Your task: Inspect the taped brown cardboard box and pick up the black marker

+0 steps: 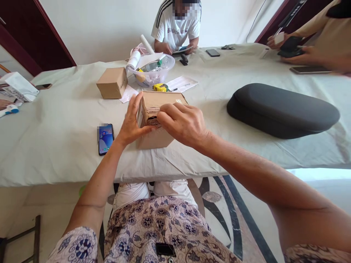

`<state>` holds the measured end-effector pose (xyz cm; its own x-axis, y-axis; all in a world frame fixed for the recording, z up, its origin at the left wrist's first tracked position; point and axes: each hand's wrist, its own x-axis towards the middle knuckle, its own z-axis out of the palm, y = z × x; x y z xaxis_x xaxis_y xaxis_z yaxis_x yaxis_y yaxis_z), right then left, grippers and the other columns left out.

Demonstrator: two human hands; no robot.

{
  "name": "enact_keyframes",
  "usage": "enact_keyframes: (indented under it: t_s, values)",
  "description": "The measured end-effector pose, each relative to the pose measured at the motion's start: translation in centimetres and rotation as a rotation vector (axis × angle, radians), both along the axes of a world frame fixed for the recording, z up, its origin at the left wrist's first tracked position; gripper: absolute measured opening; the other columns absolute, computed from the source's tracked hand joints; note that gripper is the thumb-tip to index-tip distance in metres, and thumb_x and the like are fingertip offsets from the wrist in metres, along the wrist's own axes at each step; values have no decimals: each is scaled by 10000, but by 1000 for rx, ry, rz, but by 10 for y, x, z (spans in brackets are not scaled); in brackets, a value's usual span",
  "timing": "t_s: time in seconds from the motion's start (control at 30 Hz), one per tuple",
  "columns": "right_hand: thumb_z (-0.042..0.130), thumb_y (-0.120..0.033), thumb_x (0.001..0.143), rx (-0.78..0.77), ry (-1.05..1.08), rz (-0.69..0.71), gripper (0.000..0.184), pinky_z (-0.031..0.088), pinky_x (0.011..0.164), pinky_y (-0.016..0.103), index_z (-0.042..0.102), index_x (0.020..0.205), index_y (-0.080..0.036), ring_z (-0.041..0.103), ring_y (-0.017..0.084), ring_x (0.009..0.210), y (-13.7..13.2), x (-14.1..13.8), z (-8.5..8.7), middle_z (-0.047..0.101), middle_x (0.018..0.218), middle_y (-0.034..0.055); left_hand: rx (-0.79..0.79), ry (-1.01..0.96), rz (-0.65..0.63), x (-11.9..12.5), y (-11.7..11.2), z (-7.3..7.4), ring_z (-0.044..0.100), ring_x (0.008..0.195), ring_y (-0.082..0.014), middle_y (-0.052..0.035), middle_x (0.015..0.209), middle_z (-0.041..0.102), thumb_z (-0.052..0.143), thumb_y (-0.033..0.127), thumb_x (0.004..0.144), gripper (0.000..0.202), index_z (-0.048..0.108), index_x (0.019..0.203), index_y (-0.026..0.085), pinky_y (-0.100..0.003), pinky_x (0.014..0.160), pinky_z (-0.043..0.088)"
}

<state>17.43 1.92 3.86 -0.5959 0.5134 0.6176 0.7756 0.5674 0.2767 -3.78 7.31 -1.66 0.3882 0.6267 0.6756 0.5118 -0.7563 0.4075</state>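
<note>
A brown cardboard box [157,140] stands before me near the table's front edge. Layered, ragged brown edges with a dark gap show at its upper left front. My left hand [131,124] grips the box's left corner, fingers up along the side and thumb across the front. Over the ragged edges, my right hand [185,120] is closed with its fingers curled in. Whatever lies between those fingers is hidden. Left of the box lies a phone [106,139] with a lit screen.
Behind the box are a yellow tape measure [161,87], a second cardboard box [112,83] and a clear plastic basket [164,69] of items. A black case [282,109] lies right. A person [178,33] sits opposite; another person's hands [296,49] hold a dark object.
</note>
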Motion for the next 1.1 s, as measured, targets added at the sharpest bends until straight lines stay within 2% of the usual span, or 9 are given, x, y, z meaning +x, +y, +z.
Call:
enact_keyframes:
  t_s: [0.07, 0.13, 0.33, 0.47, 0.57, 0.73, 0.83, 1.0, 1.1]
  values:
    - [364, -133, 1010, 10, 31, -18, 326, 263, 603, 320, 649, 877, -219, 434, 153, 670, 2, 4, 0, 664, 831, 30, -64, -22, -75, 3, 4, -5, 383, 1525, -343, -188, 1667, 325, 684, 770, 754, 1124, 138, 1628, 320, -474, 1157, 430]
    - [370, -146, 1006, -11, 69, -58, 315, 264, 598, 315, 654, 886, -209, 455, 150, 675, 2, 7, 1, 668, 834, 37, -108, -65, -84, 8, 3, -8, 409, 1509, -331, -182, 1683, 296, 687, 761, 759, 1116, 126, 1628, 342, -449, 1126, 461]
    - [411, -243, 1004, -179, 62, -136, 271, 258, 588, 304, 679, 1021, -199, 514, 139, 681, -1, 12, 20, 694, 853, 49, -157, -142, 4, 19, -13, -10, 465, 1452, -349, -174, 1655, 333, 783, 715, 700, 1160, 157, 1617, 378, -457, 1052, 510]
    - [403, -194, 992, -236, -2, -131, 306, 250, 581, 312, 686, 1108, -209, 531, 141, 685, -5, 14, 29, 711, 855, 44, -149, -112, 67, 22, -21, -7, 521, 1379, -349, -186, 1606, 392, 791, 710, 694, 1179, 159, 1620, 345, -449, 1005, 530]
    - [382, -163, 994, -227, -43, -107, 337, 238, 565, 317, 682, 1140, -206, 518, 138, 670, -7, 15, 29, 708, 853, 42, -136, -69, 79, 24, -26, -3, 550, 1336, -358, -198, 1568, 432, 768, 737, 697, 1172, 185, 1617, 306, -451, 986, 536]
    - [380, -116, 973, -158, 55, -53, 339, 289, 573, 321, 705, 967, -211, 466, 133, 640, -7, 19, 19, 641, 757, 30, -135, -46, 89, 30, -34, 4, 528, 1372, -379, -197, 1572, 424, 750, 760, 695, 1170, 186, 1617, 311, -473, 1010, 530]
    - [396, -138, 968, -127, 80, -69, 315, 278, 568, 324, 699, 928, -212, 470, 132, 645, -6, 22, 16, 648, 770, 30, -150, -68, 104, 32, -35, 3, 505, 1405, -373, -174, 1587, 412, 751, 750, 706, 1150, 173, 1615, 347, -479, 1051, 508]
    - [412, -270, 1010, -117, 52, -90, 284, 259, 576, 321, 692, 995, -229, 491, 134, 653, -3, 20, 19, 681, 800, 24, -152, -106, 104, 31, -36, -1, 496, 1414, -356, -161, 1604, 397, 765, 739, 704, 1152, 162, 1609, 359, -478, 1071, 497]
    - [381, -196, 1011, -114, 21, -67, 313, 279, 588, 326, 687, 958, -228, 463, 132, 624, -4, 16, 21, 640, 724, 13, -153, -107, 94, 30, -38, -1, 506, 1402, -341, -165, 1618, 384, 756, 735, 718, 1135, 167, 1608, 348, -462, 1066, 503]
